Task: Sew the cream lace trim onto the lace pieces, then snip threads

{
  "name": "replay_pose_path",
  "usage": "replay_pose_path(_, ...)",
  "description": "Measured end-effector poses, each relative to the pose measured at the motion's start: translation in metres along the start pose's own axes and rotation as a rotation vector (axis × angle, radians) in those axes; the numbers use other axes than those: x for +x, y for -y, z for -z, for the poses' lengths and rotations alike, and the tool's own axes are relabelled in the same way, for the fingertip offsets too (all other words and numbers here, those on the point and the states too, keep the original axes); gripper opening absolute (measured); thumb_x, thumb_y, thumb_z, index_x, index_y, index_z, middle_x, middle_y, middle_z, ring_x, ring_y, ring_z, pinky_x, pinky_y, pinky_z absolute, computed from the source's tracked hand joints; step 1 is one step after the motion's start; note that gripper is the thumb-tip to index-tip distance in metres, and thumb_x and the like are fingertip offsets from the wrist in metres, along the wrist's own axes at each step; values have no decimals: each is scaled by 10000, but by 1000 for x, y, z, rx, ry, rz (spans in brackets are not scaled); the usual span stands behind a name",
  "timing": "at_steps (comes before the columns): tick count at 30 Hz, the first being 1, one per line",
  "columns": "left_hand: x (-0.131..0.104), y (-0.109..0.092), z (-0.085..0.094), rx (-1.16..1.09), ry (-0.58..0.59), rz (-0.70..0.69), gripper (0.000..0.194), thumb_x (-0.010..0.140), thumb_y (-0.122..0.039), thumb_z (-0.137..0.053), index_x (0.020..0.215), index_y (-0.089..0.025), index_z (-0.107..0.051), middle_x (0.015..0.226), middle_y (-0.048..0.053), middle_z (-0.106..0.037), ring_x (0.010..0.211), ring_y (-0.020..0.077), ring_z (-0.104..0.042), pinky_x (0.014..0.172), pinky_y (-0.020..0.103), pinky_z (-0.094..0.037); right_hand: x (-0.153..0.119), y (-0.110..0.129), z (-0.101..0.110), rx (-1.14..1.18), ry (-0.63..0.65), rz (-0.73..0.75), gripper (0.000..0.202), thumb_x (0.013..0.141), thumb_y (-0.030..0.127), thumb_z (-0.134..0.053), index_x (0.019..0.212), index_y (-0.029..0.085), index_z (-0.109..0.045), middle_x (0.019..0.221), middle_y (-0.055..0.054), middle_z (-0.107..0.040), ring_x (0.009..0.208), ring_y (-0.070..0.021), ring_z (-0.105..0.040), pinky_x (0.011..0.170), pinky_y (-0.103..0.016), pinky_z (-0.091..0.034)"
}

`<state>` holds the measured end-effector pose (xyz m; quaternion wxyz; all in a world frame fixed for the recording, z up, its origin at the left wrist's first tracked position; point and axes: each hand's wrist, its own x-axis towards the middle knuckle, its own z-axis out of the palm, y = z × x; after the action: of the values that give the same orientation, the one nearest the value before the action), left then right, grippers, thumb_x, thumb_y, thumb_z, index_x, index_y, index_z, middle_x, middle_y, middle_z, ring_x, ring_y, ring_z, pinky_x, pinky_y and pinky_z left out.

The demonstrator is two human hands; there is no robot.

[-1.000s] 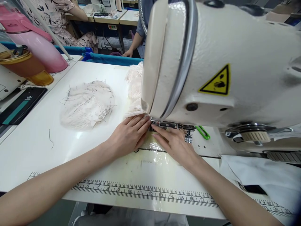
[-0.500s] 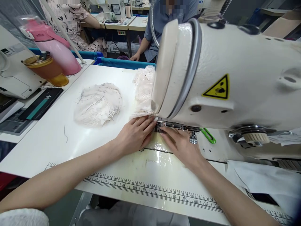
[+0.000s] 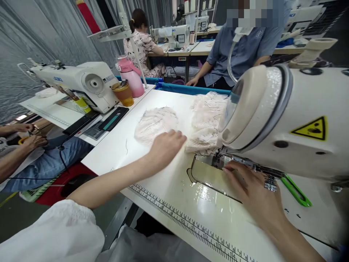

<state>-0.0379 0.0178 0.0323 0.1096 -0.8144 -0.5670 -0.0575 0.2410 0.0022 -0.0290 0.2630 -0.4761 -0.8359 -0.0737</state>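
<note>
My left hand point(image 3: 168, 147) is raised over the white table between a round pale lace piece point(image 3: 156, 123) and a gathered stack of pale lace fabric point(image 3: 208, 116). Its fingers bend down and away, so the fingertips are hidden; it is slightly blurred. At the sewing machine point(image 3: 305, 109), my right hand point(image 3: 253, 185) rests beside the presser foot point(image 3: 217, 158), thumb and forefinger stretched toward it with nothing visible held. The lace stack lies behind the foot, its near edge close to the needle area. Loose dark threads lie on both lace pieces.
Right of my right hand lies a green thread snipper point(image 3: 297, 191). A printed ruler point(image 3: 191, 223) runs along the table's front edge. At the left are a black case point(image 3: 113, 118), an amber cup point(image 3: 123, 92), a pink bottle point(image 3: 132, 78) and a co-worker's hands point(image 3: 34, 136) with yellow-handled scissors.
My left hand has left the presser foot area and moved up and left toward the round lace piece. My right hand stays by the foot. The view has swung left.
</note>
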Motion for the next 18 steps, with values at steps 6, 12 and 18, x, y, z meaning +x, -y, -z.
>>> replay_pose_path(6,-16,50,12,-31,41,255,194,892,-158,-480,801,-177,-650,817,33,-666,662,146,-599,495,230,-355,1,6,0,-18,-16,9,262,939,433,-482,1004,241,-647,828,-6,-715,687,-172,-627,798,-352,-420)
replay_pose_path(12,-19,45,6,-103,41,325,165,897,-308,-533,916,-203,-659,963,31,-679,825,185,-623,542,253,-369,-4,6,-2,-83,-7,-10,301,950,450,-468,1055,232,-647,793,-5,-697,623,-148,-574,797,-347,-398)
replay_pose_path(18,-17,35,-1,-196,-24,363,198,893,-231,-471,853,-197,-663,966,48,-685,867,214,-617,552,268,-347,-3,4,-2,-17,-11,-22,292,951,451,-465,1048,246,-649,817,-5,-710,684,-165,-625,892,-372,-385)
